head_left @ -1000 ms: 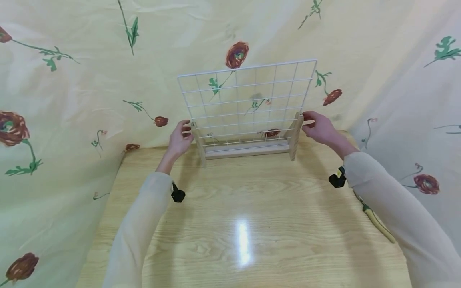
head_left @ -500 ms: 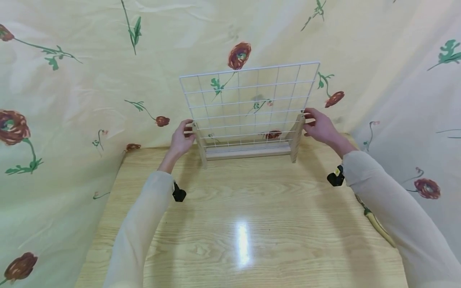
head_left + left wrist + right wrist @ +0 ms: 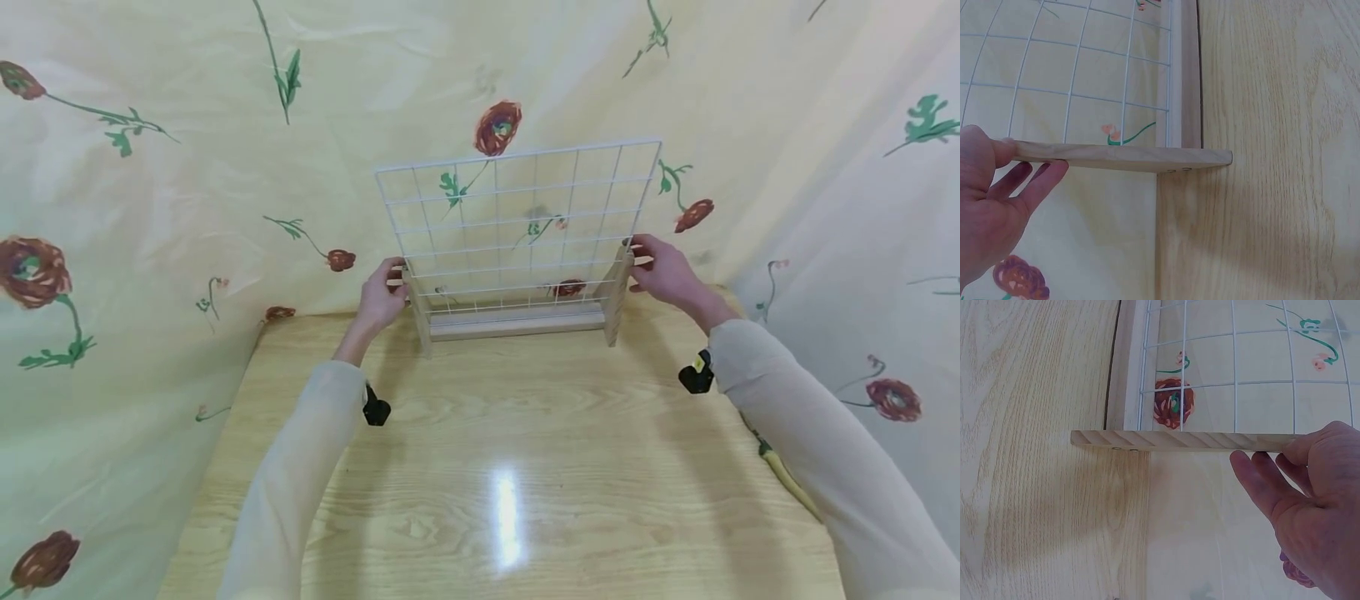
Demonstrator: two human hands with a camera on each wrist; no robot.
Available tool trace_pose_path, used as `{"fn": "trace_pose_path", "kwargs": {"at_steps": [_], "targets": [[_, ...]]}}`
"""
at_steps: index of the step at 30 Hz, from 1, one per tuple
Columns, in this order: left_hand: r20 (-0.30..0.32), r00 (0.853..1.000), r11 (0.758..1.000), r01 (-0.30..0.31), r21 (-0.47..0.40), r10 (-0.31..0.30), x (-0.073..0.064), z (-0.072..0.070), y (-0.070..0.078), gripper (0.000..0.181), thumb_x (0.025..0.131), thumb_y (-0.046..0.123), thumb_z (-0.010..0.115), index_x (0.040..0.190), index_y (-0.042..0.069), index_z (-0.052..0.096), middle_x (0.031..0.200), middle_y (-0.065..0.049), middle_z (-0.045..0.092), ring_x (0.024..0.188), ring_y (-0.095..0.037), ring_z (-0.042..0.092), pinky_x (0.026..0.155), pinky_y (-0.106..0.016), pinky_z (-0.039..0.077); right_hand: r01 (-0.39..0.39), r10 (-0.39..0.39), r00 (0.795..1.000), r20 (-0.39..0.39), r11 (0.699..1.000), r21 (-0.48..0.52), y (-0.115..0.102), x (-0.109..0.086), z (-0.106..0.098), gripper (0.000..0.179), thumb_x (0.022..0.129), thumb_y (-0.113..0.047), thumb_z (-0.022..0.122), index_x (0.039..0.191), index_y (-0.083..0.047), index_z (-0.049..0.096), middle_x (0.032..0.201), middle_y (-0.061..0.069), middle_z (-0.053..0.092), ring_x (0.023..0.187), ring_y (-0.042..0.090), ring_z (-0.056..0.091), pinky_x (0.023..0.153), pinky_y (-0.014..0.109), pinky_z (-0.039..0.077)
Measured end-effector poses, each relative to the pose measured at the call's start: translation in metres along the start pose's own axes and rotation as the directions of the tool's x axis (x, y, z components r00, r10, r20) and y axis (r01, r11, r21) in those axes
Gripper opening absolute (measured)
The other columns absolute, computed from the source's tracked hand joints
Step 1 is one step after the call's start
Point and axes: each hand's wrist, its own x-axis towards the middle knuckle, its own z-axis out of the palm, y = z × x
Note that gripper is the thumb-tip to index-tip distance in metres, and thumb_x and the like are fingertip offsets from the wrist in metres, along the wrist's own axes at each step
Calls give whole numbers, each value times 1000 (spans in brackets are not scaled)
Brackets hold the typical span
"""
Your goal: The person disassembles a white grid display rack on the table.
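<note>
The left hand (image 3: 994,203) pinches the near end of a flat, pale wooden side panel (image 3: 1119,156), fingertips touching its outer face. Across the panel from those fingers stretches a white wire grid (image 3: 1079,45). Farther from the hand, a straight, pale wooden crossbar (image 3: 1185,81) meets the panel, beyond it the light wood-grain bench (image 3: 1285,156). Cream flower-patterned cloth (image 3: 1104,231) shows beside the palm.

A white wire grid (image 3: 533,219) stood up between two pale wooden side panels (image 3: 617,304), its lower edge along a wooden crossbar (image 3: 517,326) (two small dark spots (image 3: 1187,169) marked each panel's outer face). Everything stood near the table's (image 3: 450,450) far edge, the grid topping the panels.
</note>
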Motion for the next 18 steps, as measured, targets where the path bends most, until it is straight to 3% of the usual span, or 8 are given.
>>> {"fn": "trace_pose_path", "kwargs": {"at_steps": [8, 18], "targets": [[-27, 1000, 1000, 6, -1, -6, 0, 4, -4, 46, 98, -11, 49, 142, 3, 46, 129, -29, 54, 109, -43, 60, 90, -51, 59, 11, -11, 1000, -1, 1000, 13, 5, -1, 3, 47, 97, 11, 49, 142, 12, 36, 136, 41, 44, 116, 56, 52, 76, 39, 64], [-43, 999, 1000, -16, 12, 16, 2, 4, -6, 46, 97, -12, 50, 140, 3, 47, 127, -27, 56, 104, -40, 61, 86, -49, 61, 20, -20, 1000, -10, 1000, 9, 2, -3, 2, 49, 97, 12, 48, 144, 13, 35, 137, 41, 42, 115, 57, 53, 77, 34, 64]]}}
